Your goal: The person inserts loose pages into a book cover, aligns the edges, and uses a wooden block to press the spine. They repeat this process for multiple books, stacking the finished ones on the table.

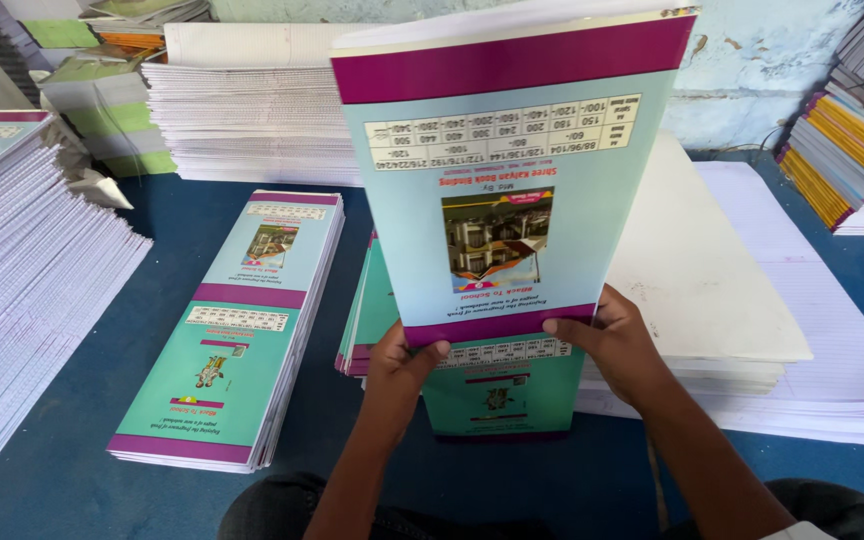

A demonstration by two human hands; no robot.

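Observation:
Both hands hold up a tall printed cover sheet (pixel 512 170), pale blue and teal with purple bands, tilted toward me over the blue table (pixel 72 450). My left hand (pixel 400 368) grips its lower left part with the thumb on the front. My right hand (pixel 614 340) grips its lower right part. The sheet's lower, teal half (pixel 502 395) hangs between my wrists. Behind the sheet lies a low pile of similar covers (pixel 370 310), mostly hidden.
A stack of cover-topped paper blocks (pixel 237 330) lies at the left. White ruled paper stacks sit at the right (pixel 712 270), far back (pixel 252 110) and along the left edge (pixel 22 280). Bound notebooks with coloured edges (pixel 852 150) pile up at the far right.

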